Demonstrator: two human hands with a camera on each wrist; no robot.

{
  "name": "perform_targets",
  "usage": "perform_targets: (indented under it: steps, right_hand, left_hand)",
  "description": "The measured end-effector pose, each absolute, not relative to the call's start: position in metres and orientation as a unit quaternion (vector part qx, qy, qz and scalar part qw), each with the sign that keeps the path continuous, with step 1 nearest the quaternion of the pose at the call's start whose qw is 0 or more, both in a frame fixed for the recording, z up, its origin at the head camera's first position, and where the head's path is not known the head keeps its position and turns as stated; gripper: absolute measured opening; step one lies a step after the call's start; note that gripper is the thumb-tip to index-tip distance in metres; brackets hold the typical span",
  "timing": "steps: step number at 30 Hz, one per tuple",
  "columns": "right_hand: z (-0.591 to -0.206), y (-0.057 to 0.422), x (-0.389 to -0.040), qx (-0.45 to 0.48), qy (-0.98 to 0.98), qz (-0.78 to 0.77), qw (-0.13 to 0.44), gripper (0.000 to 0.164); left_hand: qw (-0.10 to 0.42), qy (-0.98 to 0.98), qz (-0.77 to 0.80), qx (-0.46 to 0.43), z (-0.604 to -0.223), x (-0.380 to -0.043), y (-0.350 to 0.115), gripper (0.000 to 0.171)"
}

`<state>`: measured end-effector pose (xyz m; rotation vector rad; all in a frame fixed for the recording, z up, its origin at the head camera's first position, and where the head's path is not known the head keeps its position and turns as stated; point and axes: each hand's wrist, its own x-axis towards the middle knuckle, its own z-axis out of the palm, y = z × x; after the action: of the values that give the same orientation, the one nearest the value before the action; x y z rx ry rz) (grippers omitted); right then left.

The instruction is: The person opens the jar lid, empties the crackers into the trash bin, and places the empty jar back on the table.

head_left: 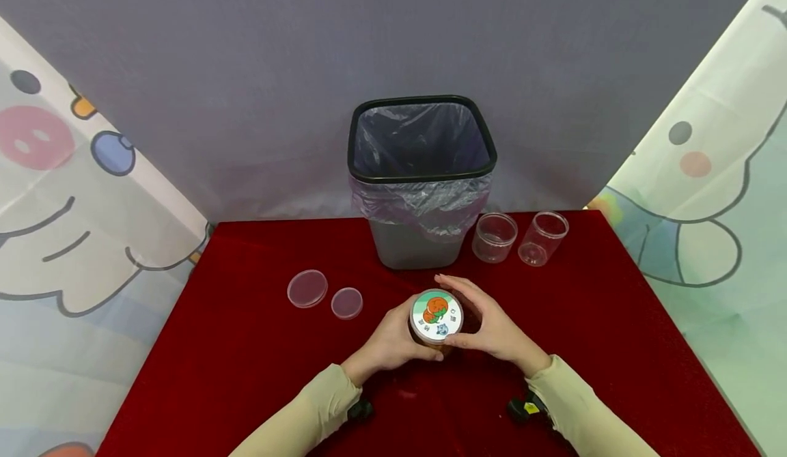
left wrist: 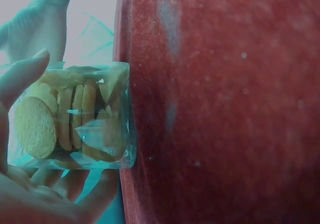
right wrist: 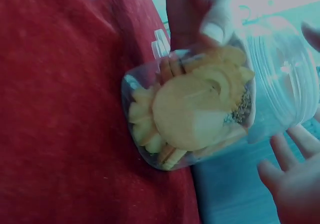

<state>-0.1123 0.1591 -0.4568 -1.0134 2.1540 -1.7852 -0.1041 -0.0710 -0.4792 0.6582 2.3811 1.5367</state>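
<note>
A clear jar of cookies (right wrist: 187,114) stands between my hands near the middle of the table. Its lid (head_left: 436,316) bears a round label with orange fruit. My left hand (head_left: 393,337) grips the jar's body from the left, fingers and thumb around it. In the left wrist view, stacked round cookies (left wrist: 35,127) show through the wall. My right hand (head_left: 492,324) holds the lid from the right, its thumb on the near edge and its fingers curved round the far side. Clear ridged plastic (right wrist: 280,76) shows above the cookies, between that hand's thumb and fingers.
Behind the jar stands a grey bin (head_left: 412,245) with a black rim and plastic liner. Two clear jars, a wide one (head_left: 494,237) and a narrow one (head_left: 544,237), are right of it. Two round lids, larger (head_left: 307,288) and smaller (head_left: 347,303), lie left on the red cloth (head_left: 233,375).
</note>
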Motion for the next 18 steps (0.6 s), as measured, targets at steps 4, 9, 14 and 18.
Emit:
perform_targets:
  steps: [4, 9, 14, 18]
  right_hand:
    - [-0.458, 0.159, -0.099, -0.31, 0.752, -0.582, 0.009, 0.088]
    - [-0.46, 0.15, -0.078, -0.244, 0.81, -0.527, -0.077, 0.087]
    - [-0.462, 0.133, -0.059, -0.197, 0.816, -0.527, -0.131, 0.084]
    - [-0.465, 0.122, -0.053, -0.2, 0.813, -0.522, -0.163, 0.091]
  left_hand:
    - [0.113, 0.813, 0.525, 0.225, -0.48, -0.104, -0.071, 0.104]
    - [0.11, 0.813, 0.525, 0.228, -0.481, -0.104, -0.071, 0.103]
    - [0.112, 0.808, 0.533, 0.225, -0.481, -0.103, -0.07, 0.1]
    - [0.108, 0.811, 0.529, 0.224, -0.48, -0.103, -0.071, 0.099]
